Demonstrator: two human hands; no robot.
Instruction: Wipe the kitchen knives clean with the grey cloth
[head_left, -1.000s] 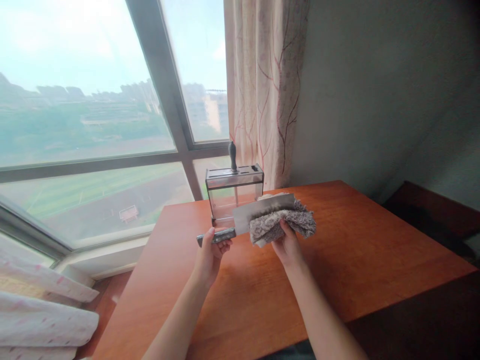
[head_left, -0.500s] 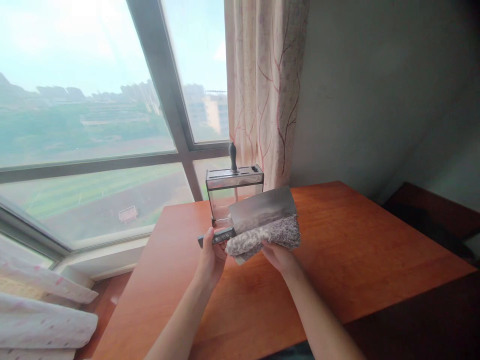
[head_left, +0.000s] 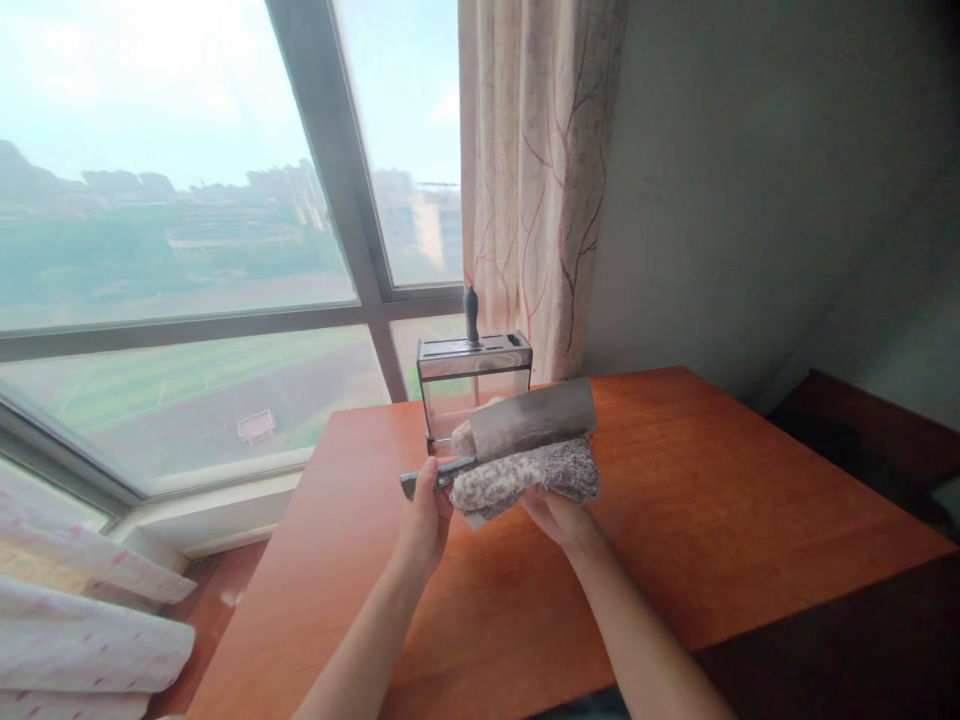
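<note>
Left hand (head_left: 427,515) grips the knife (head_left: 525,422) over the bench (head_left: 712,480); right hand (head_left: 559,512) holds the cloth (head_left: 525,474) against it, likely wiping. Next calls for fingers clear of the edge, its side unclear.

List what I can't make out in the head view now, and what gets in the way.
In the head view:
Lower blade of the cleaver: hidden by the fluffy towel.
Most fingertips of the right hand: behind the fluffy towel.
Part of the handle: covered by the left hand.
Lower right of the knife block: behind the cleaver.
Top of the branch-patterned curtain: cut off by the upper edge.
</note>
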